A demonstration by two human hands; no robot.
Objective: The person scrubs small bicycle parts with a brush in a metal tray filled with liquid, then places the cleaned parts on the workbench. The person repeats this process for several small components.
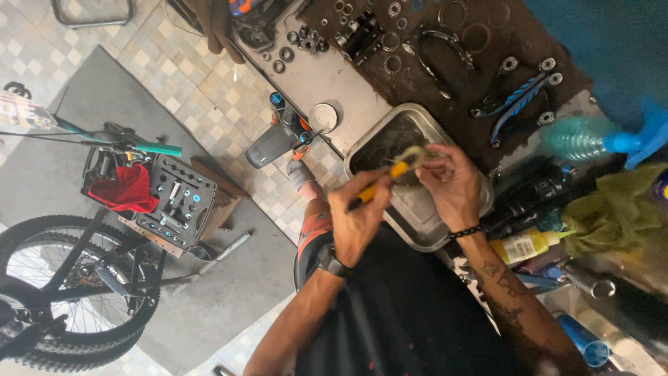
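Observation:
My left hand (360, 216) grips a small brush with an orange and black handle (381, 182), its tip reaching up to a ring-shaped metal part (412, 156). My right hand (452, 182) holds that ring by its edge. Both hands hover over a square metal tray (376, 139) with dark liquid in it, standing on the workbench. A black watch sits on my left wrist and a bead bracelet on my right.
Bearings, rings and blue-black bike parts (518, 97) lie on the bench beyond the tray. A green plastic bottle (577, 136), a yellow bottle (522, 245) and a green rag (612, 205) are at right. Another person's hand (212, 28) is at top. A bicycle wheel (66, 292) and tool case (174, 202) stand on the floor at left.

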